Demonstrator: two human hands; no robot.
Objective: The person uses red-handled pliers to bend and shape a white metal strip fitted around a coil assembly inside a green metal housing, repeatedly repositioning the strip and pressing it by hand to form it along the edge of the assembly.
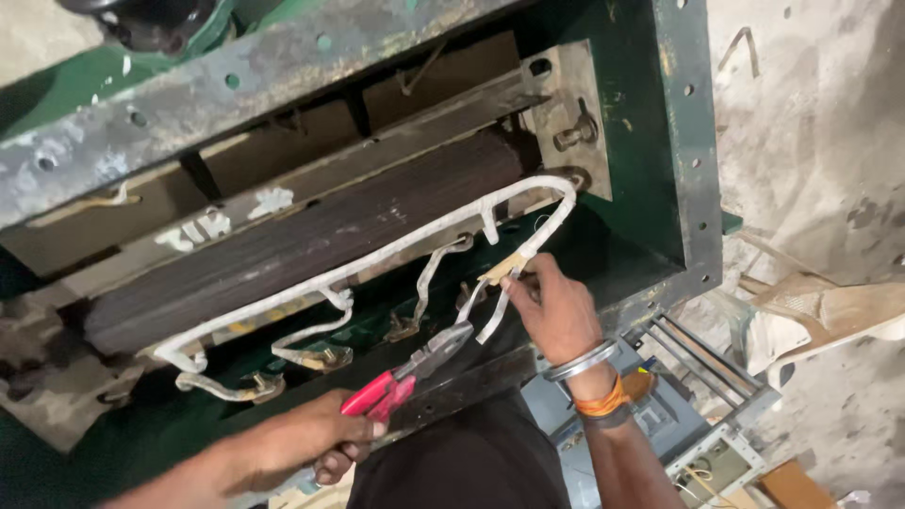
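Note:
My left hand grips red-handled pliers, whose grey jaws point up and right toward a hanging white lead. My right hand pinches the end of a white cloth-wrapped wire where it bends down, near a tan strip. This long white lead runs along a dark laminated core inside a green metal tank, with short branches dropping to brass lugs. A metal bangle and orange threads sit on my right wrist.
A bolt and bracket sit at the tank's upper right inside corner. A blue-grey metal frame with bars lies below the tank. Crumpled tan paper lies on the dusty concrete floor at right.

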